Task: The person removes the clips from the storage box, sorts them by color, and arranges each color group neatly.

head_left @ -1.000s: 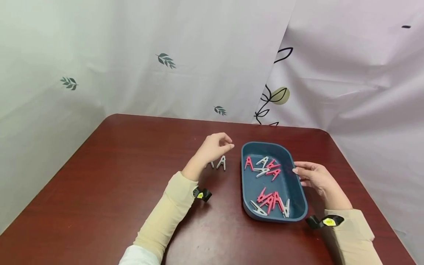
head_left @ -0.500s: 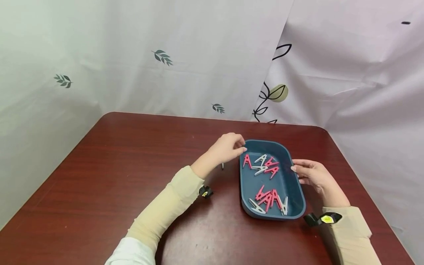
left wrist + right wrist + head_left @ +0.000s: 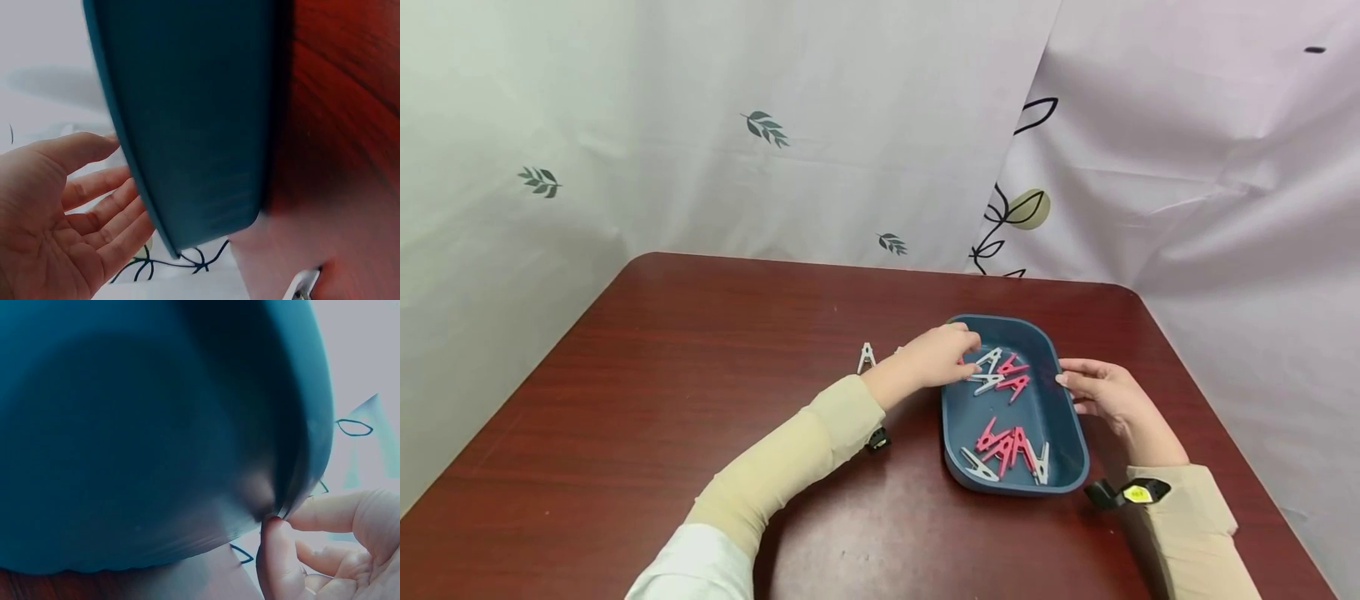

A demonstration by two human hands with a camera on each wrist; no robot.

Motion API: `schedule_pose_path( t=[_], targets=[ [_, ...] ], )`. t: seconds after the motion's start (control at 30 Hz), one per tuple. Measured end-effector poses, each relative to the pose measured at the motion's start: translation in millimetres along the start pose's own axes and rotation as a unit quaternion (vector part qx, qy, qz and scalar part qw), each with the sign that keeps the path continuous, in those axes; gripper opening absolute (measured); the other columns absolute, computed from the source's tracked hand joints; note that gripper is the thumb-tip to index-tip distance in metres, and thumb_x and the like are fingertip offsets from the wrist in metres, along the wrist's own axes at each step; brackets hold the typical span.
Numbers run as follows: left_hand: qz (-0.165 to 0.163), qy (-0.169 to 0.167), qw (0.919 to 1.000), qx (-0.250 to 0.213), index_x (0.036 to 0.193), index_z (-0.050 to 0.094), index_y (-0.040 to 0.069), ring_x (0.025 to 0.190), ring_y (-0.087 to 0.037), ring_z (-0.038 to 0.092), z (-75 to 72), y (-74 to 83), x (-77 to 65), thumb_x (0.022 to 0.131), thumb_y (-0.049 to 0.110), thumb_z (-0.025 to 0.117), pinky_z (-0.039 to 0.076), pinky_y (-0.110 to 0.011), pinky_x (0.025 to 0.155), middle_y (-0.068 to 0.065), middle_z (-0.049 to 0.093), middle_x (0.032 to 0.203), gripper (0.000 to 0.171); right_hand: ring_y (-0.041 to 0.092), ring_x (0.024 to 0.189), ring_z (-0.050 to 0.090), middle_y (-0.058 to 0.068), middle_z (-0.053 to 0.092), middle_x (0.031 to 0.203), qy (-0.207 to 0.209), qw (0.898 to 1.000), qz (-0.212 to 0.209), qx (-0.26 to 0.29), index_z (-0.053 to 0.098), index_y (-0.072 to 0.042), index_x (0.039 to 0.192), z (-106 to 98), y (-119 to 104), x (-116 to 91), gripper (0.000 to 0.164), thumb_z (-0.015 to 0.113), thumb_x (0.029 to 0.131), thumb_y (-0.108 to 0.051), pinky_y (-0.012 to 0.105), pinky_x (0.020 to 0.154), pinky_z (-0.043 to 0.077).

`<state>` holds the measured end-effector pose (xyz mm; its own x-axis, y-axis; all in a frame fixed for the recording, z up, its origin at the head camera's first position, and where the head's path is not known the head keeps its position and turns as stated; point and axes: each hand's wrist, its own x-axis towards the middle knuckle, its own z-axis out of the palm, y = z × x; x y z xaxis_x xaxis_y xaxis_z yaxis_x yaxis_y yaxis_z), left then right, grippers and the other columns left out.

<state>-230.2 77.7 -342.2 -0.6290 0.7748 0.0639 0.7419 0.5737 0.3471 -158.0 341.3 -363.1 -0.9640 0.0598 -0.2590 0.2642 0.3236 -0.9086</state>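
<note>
A deep blue plastic tray (image 3: 955, 454) stands on the table at right of centre, holding several red clothespins (image 3: 1003, 446) and white clothespins (image 3: 979, 464). My left hand (image 3: 936, 354) reaches over its left rim, loosely bent fingers above a red clothespin that is mostly hidden behind them. In the left wrist view nothing shows in the left palm (image 3: 56, 237), though the tray wall hides the fingertips. My right hand (image 3: 1112, 400) pinches the tray's right rim between thumb and fingers; the right wrist view shows the thumb (image 3: 278, 550) against the edge.
A white clothespin (image 3: 867, 357) lies on the dark red wooden table (image 3: 700, 375) left of the tray. The tip of another white clothespin (image 3: 900, 350) shows behind the left wrist. A pale patterned curtain (image 3: 820, 167) hangs behind the table.
My left hand has moved right, from above the white clothespins on the table to over the tray's left rim. My right hand keeps its grip on the tray.
</note>
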Motion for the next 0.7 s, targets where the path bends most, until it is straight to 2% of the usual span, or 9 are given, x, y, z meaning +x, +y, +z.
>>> schedule_pose_path(
  t=[0.17,0.4,0.57,0.7],
  targets=[
    [0.020,-0.024,0.9990,0.031,0.118,0.063,0.007,0.095,-0.014,0.056,10.9,7.1,8.6,0.092,0.026,0.063,0.048,-0.023,0.082,-0.007,0.061,0.109,0.032,0.005,0.068,0.065,-0.015,0.067,0.077,0.000,1.000,0.004,0.005,0.038,0.013,0.135,0.2,1.6,0.7,0.058,0.061,0.093,-0.020,0.024,0.063,0.056],
    [0.021,-0.045,0.9968,0.062,0.115,0.065,0.010,0.096,-0.013,0.057,26.0,15.7,22.9,0.092,0.023,0.063,0.048,-0.022,0.080,-0.005,0.062,0.110,0.027,0.005,0.069,0.065,-0.015,0.067,0.077,0.000,1.000,0.005,0.010,0.039,0.013,0.135,-0.1,2.1,0.6,0.057,0.061,0.094,-0.020,0.025,0.064,0.056],
    [0.009,-0.050,0.9956,0.079,0.112,0.063,0.011,0.091,-0.012,0.058,35.7,17.3,28.6,0.092,0.024,0.063,0.048,-0.022,0.075,-0.005,0.061,0.108,0.024,0.005,0.070,0.066,-0.015,0.067,0.078,-0.002,1.000,0.004,0.009,0.039,0.013,0.135,-0.6,1.9,1.6,0.058,0.061,0.093,-0.021,0.025,0.064,0.056],
    [-0.010,-0.053,0.9940,0.095,0.118,0.061,0.013,0.093,-0.012,0.058,40.4,18.4,29.9,0.093,0.025,0.061,0.049,-0.023,0.074,-0.005,0.060,0.111,0.028,0.005,0.071,0.066,-0.015,0.068,0.078,-0.005,1.000,0.003,0.009,0.040,0.013,0.134,-1.3,0.8,1.9,0.057,0.061,0.093,-0.021,0.025,0.065,0.056]
  ],
)
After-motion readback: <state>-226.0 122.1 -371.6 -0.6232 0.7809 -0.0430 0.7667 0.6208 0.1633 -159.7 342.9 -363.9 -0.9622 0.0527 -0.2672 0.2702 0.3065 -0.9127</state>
